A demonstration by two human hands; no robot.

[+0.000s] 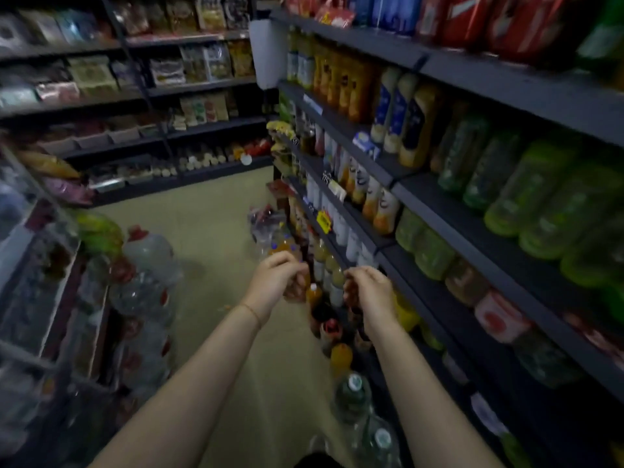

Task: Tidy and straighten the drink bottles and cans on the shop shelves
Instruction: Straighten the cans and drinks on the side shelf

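My left hand (pixel 277 282) and my right hand (pixel 371 292) hover side by side in the aisle, fingers curled in, with nothing visibly in them. The drinks shelving (pixel 472 228) runs along the right. It carries green bottles (pixel 540 197), orange juice bottles (pixel 337 76), blue-labelled pale bottles (pixel 395 106) and orange-and-white bottles (pixel 378 201). Below my hands a row of small bottles (pixel 341 359) stands on the floor against the shelf base, with a clear green-capped bottle (pixel 353 393) closest to me. The picture is motion-blurred.
Large water jugs with red caps (pixel 152 258) are stacked on the floor at the left beside a rack of packets (pixel 40 265). Snack shelves (pixel 152 96) close off the far end. A bag of bottles (pixel 266 224) sits on the beige floor (pixel 209 231).
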